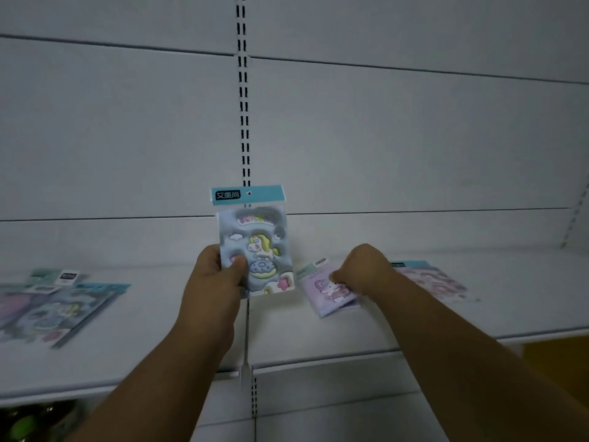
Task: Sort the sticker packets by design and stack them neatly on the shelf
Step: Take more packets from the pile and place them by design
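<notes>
My left hand grips a blue unicorn sticker packet by its lower left corner and holds it upright above the white shelf. The packet has a teal header card. My right hand pinches the top of a pink-purple sticker packet lying on the shelf. Behind my right wrist lies another pink packet. A pile of blue packets sits at the shelf's left end.
A slotted upright rail runs up the white back panel. The shelf's front edge crosses the view. An orange surface shows at lower right, and green and dark items below the shelf at lower left.
</notes>
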Demonstrator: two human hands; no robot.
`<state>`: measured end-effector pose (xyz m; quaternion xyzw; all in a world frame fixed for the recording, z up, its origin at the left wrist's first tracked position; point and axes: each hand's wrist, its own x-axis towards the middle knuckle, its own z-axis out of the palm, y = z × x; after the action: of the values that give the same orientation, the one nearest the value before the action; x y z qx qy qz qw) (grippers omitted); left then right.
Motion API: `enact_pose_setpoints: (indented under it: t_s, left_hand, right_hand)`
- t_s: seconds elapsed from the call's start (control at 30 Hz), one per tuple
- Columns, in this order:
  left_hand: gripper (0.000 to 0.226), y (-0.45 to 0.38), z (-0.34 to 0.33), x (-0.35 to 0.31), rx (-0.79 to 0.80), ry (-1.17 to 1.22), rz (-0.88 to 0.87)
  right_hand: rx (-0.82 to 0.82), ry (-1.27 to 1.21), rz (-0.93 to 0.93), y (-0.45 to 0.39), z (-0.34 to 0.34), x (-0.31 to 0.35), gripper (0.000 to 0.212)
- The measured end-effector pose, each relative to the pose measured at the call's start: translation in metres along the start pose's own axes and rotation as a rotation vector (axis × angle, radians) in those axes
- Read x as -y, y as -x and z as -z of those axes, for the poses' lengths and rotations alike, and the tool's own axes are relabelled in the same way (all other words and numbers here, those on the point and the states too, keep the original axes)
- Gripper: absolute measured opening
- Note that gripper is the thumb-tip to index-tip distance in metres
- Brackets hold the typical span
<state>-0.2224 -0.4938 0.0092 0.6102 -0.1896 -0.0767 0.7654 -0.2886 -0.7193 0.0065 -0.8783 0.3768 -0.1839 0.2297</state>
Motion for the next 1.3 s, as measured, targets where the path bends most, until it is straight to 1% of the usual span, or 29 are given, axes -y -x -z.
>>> enact_pose_setpoints:
  t_s: [0.07, 0.23, 0.27, 0.3, 0.33, 0.4, 0.43, 0.5, 0.57, 0.63, 0.7, 0.77, 0.83, 0.9, 0.97, 1.1, 1.2, 1.3]
  left_hand:
    - [0.013, 0.003, -0.002, 0.0, -0.006, -0.013, 0.003]
    - [0.011, 0.006, -0.006, -0.003, 0.022, -0.02, 0.02]
    - [0.01, 0.007, -0.008, -0.003, 0.037, -0.024, 0.021]
    - [0.009, 0.008, -0.009, -0.002, 0.059, -0.031, 0.023]
    - [0.009, 0.009, -0.012, 0.0, 0.084, -0.038, 0.031]
    - [0.009, 0.011, -0.021, 0.003, 0.14, -0.033, 0.073]
    - [0.009, 0.013, -0.027, 0.003, 0.175, -0.026, 0.087]
    - [0.01, 0.017, -0.043, 0.007, 0.246, -0.032, 0.096]
    - [0.012, 0.024, -0.06, 0.008, 0.3, -0.065, 0.109]
    - [0.012, 0.026, -0.078, 0.01, 0.363, -0.104, 0.122]
    - [0.009, 0.025, -0.1, 0.013, 0.424, -0.17, 0.134]
    - [0.004, 0.023, -0.125, 0.017, 0.446, -0.26, 0.111]
    - [0.01, 0.021, -0.154, 0.023, 0.453, -0.315, 0.108]
    - [0.015, 0.018, -0.183, 0.03, 0.458, -0.357, 0.12]
    - [0.021, 0.015, -0.213, 0.035, 0.43, -0.393, 0.134]
    - [0.022, 0.009, -0.264, 0.045, 0.369, -0.505, 0.14]
    - [0.026, 0.003, -0.286, 0.052, 0.318, -0.609, 0.116]
    - [0.031, -0.002, -0.294, 0.059, 0.293, -0.813, 0.097]
  right_hand:
    - [-0.025, 0.079, 0.011, 0.001, -0.003, -0.001, 0.038]
    - [-0.067, 0.206, 0.027, 0.007, -0.008, -0.002, 0.028]
    - [-0.087, 0.174, 0.057, 0.011, -0.004, 0.001, 0.028]
    - [-0.107, 0.088, 0.104, 0.013, 0.003, 0.006, 0.033]
    - [-0.103, -0.091, 0.118, 0.018, 0.011, 0.014, 0.04]
    - [-0.017, -0.524, 0.057, 0.029, 0.034, 0.029, 0.048]
    - [0.026, -0.663, 0.041, 0.033, 0.046, 0.033, 0.048]
    - [0.022, -0.705, 0.083, 0.035, 0.065, 0.032, 0.041]
    - [-0.07, -0.65, 0.097, 0.037, 0.08, 0.022, 0.029]
    - [-0.15, -0.607, 0.059, 0.032, 0.093, 0.006, 0.022]
    - [-0.177, -0.567, -0.005, 0.025, 0.106, -0.014, 0.024]
    - [-0.211, -0.54, -0.039, 0.012, 0.116, -0.039, 0.025]
    - [-0.224, -0.499, -0.059, -0.004, 0.125, -0.064, 0.024]
    - [-0.22, -0.423, -0.061, -0.024, 0.13, -0.088, 0.018]
    - [-0.197, -0.318, -0.058, -0.048, 0.135, -0.114, 0.015]
    - [-0.054, -0.122, -0.002, -0.098, 0.14, -0.157, 0.015]
    - [-0.013, 0.074, 0.069, -0.124, 0.129, -0.172, 0.017]
    - [0.0, 0.181, 0.124, -0.138, 0.112, -0.18, 0.018]
